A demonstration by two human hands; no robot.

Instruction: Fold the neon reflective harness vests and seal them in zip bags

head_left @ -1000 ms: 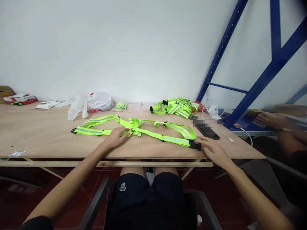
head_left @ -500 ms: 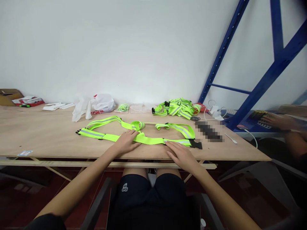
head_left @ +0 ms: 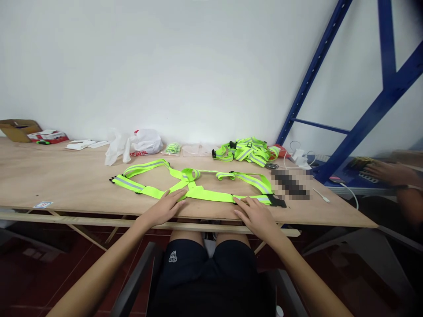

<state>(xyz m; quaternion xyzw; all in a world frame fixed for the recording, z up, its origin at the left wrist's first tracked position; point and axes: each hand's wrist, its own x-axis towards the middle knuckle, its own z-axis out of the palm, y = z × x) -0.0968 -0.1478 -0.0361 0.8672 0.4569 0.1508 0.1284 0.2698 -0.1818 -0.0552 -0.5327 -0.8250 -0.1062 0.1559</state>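
A fluorescent yellow-green reflective harness (head_left: 213, 195) with grey stripes lies spread on the wooden table (head_left: 82, 176). Its waist strap runs along the near side, with a black buckle (head_left: 277, 201) at the right end and black prongs at the left. Two shoulder straps loop away behind it, partly curled in the middle. My left hand (head_left: 166, 207) rests with fingers stretched out on the near edge of the strap, left of centre. Flat on the strap's right part, near the buckle, lies my right hand (head_left: 256, 215), its fingers extended. Neither hand grips anything.
Behind the harness lie a heap of similar reflective straps (head_left: 251, 151), a bagged strap bundle (head_left: 172, 149) and a white plastic bag (head_left: 145, 141). A cardboard box (head_left: 20, 130) stands far left. Right are a blue metal frame (head_left: 313, 75), a white cable (head_left: 321, 195) and another person's hand (head_left: 390, 171).
My left hand has slid back toward me, off the middle of the strap to its near edge. The waist strap's right end now slants nearer me. The camera view has shifted slightly.
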